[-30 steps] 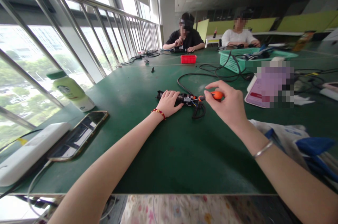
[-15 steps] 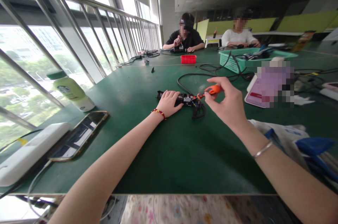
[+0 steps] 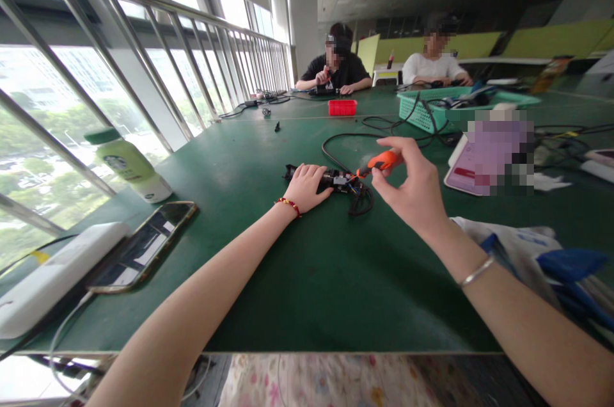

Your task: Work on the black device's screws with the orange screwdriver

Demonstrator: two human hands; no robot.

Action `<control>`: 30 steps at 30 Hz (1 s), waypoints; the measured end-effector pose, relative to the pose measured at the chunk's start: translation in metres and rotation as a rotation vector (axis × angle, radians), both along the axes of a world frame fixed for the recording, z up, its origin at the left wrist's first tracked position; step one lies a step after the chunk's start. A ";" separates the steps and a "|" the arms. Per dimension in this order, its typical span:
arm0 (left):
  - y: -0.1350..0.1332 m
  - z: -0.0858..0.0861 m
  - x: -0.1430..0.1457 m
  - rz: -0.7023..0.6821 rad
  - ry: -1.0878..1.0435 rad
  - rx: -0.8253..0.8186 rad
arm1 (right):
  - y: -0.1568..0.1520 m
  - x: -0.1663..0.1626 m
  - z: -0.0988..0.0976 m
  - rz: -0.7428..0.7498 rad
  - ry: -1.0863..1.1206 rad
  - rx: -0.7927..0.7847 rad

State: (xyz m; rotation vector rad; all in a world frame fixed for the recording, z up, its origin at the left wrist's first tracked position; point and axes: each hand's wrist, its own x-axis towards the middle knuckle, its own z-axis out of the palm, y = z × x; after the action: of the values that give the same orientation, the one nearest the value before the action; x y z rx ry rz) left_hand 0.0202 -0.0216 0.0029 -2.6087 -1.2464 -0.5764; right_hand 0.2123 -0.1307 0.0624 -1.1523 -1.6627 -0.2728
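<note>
My left hand (image 3: 307, 185) lies over a small black device with coloured wires (image 3: 341, 182) on the green table (image 3: 307, 279), fingers curled down on its left part, holding it. My right hand (image 3: 413, 188) pinches an orange-handled screwdriver (image 3: 381, 162) between thumb and fingertips. The tool slants down to the left, its tip at the device's wired right end. A black cable (image 3: 357, 138) loops away from the device toward the back of the table.
A phone (image 3: 141, 247), a white power bank (image 3: 52, 276) and a green-capped bottle (image 3: 128, 164) sit at the left. A red box (image 3: 342, 107) and a green basket (image 3: 425, 111) stand farther back. Two people sit at the far end. Blue-and-white cloth (image 3: 542, 260) lies at the right.
My right hand has turned the screwdriver between its fingers and tilted the handle up, so it slants more steeply onto the device. My left hand has stayed put.
</note>
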 end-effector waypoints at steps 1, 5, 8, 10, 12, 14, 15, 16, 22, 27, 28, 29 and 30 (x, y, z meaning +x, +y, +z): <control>0.000 0.000 0.000 0.000 0.000 0.000 | 0.000 0.000 0.000 -0.011 -0.005 -0.016; 0.000 0.000 0.000 0.001 -0.002 0.004 | -0.002 -0.001 0.000 -0.082 -0.012 -0.113; 0.000 0.000 0.000 0.001 0.000 0.005 | -0.001 -0.002 0.000 -0.077 0.008 -0.087; 0.000 0.000 0.000 0.000 0.000 0.004 | -0.001 -0.001 0.000 -0.043 0.016 -0.035; 0.000 0.000 0.000 0.001 -0.001 0.004 | -0.001 -0.001 0.000 -0.025 0.016 -0.014; 0.000 0.000 0.000 0.001 -0.001 0.003 | -0.001 -0.001 0.000 -0.043 0.018 -0.062; 0.001 0.000 0.000 0.001 -0.001 0.004 | -0.001 -0.001 0.000 -0.060 0.017 -0.096; 0.001 -0.001 0.000 0.001 -0.001 0.004 | -0.002 -0.001 0.000 -0.077 0.016 -0.124; 0.001 -0.001 0.000 -0.003 -0.008 0.005 | -0.001 -0.001 0.000 -0.042 0.009 -0.027; 0.000 0.000 0.000 -0.005 -0.011 0.006 | -0.001 0.000 0.000 -0.060 0.002 -0.052; 0.000 -0.001 0.000 -0.005 -0.009 0.006 | -0.001 0.000 -0.001 -0.082 -0.002 -0.080; 0.000 -0.001 0.000 -0.004 -0.007 0.006 | -0.001 0.000 -0.001 -0.099 -0.004 -0.100; 0.000 -0.001 0.000 -0.003 -0.005 0.007 | -0.001 0.000 -0.001 -0.106 -0.003 -0.107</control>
State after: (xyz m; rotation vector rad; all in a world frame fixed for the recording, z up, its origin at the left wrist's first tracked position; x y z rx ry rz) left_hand 0.0204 -0.0213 0.0023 -2.6054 -1.2402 -0.5864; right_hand 0.2119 -0.1322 0.0618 -1.3234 -1.6381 -0.2551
